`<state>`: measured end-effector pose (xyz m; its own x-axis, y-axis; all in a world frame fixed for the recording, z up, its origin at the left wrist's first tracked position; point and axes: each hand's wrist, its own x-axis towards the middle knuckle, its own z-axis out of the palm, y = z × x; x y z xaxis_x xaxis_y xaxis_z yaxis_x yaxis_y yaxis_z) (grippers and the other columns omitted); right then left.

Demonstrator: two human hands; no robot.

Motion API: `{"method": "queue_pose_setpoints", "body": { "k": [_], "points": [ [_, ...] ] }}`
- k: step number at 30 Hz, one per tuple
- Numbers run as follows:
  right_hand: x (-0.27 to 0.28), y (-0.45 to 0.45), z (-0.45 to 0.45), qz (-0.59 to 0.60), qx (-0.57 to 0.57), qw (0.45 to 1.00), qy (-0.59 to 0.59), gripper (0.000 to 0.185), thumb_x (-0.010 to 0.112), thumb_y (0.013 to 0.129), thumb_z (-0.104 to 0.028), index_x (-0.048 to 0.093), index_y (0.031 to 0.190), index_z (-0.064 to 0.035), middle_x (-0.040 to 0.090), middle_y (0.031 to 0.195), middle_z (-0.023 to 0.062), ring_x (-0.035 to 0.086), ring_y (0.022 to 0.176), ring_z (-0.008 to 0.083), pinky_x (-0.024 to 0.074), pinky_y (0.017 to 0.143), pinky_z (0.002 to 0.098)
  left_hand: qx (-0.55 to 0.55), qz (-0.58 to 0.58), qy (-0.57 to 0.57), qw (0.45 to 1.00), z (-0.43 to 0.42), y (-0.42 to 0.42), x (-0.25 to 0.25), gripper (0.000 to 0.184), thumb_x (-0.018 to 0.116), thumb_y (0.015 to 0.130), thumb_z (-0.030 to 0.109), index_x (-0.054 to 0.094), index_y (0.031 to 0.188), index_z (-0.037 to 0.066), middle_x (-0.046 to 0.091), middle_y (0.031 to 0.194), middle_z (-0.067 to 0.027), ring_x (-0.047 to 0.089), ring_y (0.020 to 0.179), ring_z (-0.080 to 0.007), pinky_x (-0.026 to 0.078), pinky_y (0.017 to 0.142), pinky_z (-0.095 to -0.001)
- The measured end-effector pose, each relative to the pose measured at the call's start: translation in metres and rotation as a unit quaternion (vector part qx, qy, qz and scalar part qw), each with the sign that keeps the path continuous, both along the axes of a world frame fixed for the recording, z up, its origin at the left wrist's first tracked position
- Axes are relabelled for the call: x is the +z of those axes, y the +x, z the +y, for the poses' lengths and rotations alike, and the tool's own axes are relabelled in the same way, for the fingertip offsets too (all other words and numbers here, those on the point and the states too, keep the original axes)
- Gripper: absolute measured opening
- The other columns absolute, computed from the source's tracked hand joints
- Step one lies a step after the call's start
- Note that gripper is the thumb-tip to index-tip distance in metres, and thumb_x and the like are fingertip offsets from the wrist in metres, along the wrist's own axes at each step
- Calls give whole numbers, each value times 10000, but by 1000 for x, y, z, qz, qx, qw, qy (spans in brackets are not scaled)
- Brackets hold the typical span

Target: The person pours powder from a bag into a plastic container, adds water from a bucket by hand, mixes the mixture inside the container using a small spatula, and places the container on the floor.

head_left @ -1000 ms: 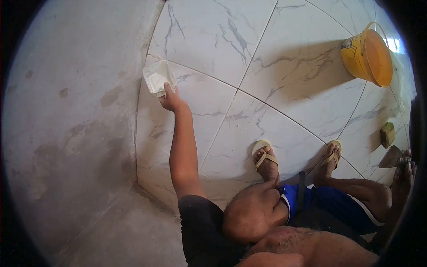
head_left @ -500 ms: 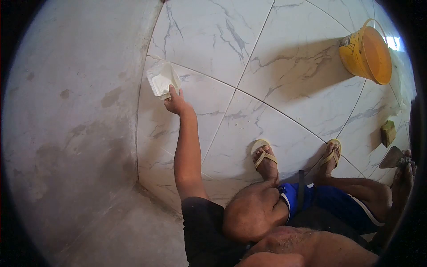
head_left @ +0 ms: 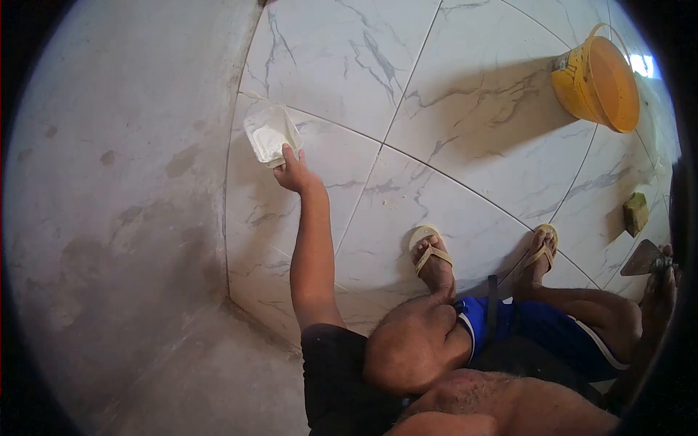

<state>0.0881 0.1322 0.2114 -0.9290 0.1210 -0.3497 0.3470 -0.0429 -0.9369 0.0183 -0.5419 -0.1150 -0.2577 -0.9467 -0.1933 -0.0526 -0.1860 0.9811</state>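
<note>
My left hand (head_left: 294, 173), on the bare arm below a black sleeve, grips the near edge of a square, pale plastic tub (head_left: 256, 129). Its thumb lies over the rim, and a white substance (head_left: 273, 142) covers the tub's bottom. The tub is over the marbled tiles near the wall's foot; I cannot tell whether it touches them. At the right edge of view my right hand (head_left: 663, 282) is closed around the dark handle end of a trowel (head_left: 641, 259), whose flat blade points left. Part of that hand is lost in shadow.
White marbled tiles (head_left: 480, 178) meet a grey, stained wall (head_left: 116, 182) on the left. A yellow bucket (head_left: 585, 86) stands at the upper right, with a greenish-brown sponge-like block (head_left: 635, 214) below it. My sandalled feet (head_left: 434, 261) rest on the tiles.
My left hand and the tub have shifted slightly right and a little down in view. The right hand keeps the trowel in nearly the same place.
</note>
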Motion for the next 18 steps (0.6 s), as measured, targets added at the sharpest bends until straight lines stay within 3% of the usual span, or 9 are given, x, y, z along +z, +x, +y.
{"method": "queue_pose_setpoints", "body": {
  "k": [5,12,14,16,18],
  "points": [
    [2,-6,-12,-14,-8,1000,-22,375,718,900,-131,546,1179,51,629,1121,173,672,913,259,591,636,253,-5,-5,18,1000,10,4,0,467,734,865,146,494,1194,-84,562,1277,-180,608,1130,-273,591,942,-441],
    [0,-5,-5,1,33,998,-51,402,718,905,-152,536,1184,72,642,1092,180,677,915,250,593,637,255,-18,5,14,1000,27,11,1,483,732,865,144,491,1211,-91,560,1280,-192,604,1142,-290,588,943,-450],
    [-4,3,-15,-7,-151,974,-170,421,721,905,-171,533,1191,75,644,1093,185,682,929,255,595,632,254,-5,-2,22,1000,31,11,2,491,730,867,145,489,1225,-89,561,1283,-190,604,1144,-295,585,946,-454],
    [-5,6,-15,-5,-149,977,-150,452,733,899,-192,528,1200,75,640,1111,188,682,949,261,594,624,252,-23,5,15,1000,33,13,1,498,724,873,149,484,1245,-79,558,1295,-184,603,1148,-300,580,950,-459],
    [-1,-2,4,4,41,999,8,494,755,885,-217,521,1211,71,628,1145,192,678,976,268,593,614,248,-34,7,12,999,35,16,0,503,722,876,151,482,1255,-75,557,1301,-180,602,1151,-302,577,952,-462]
  ]
}}
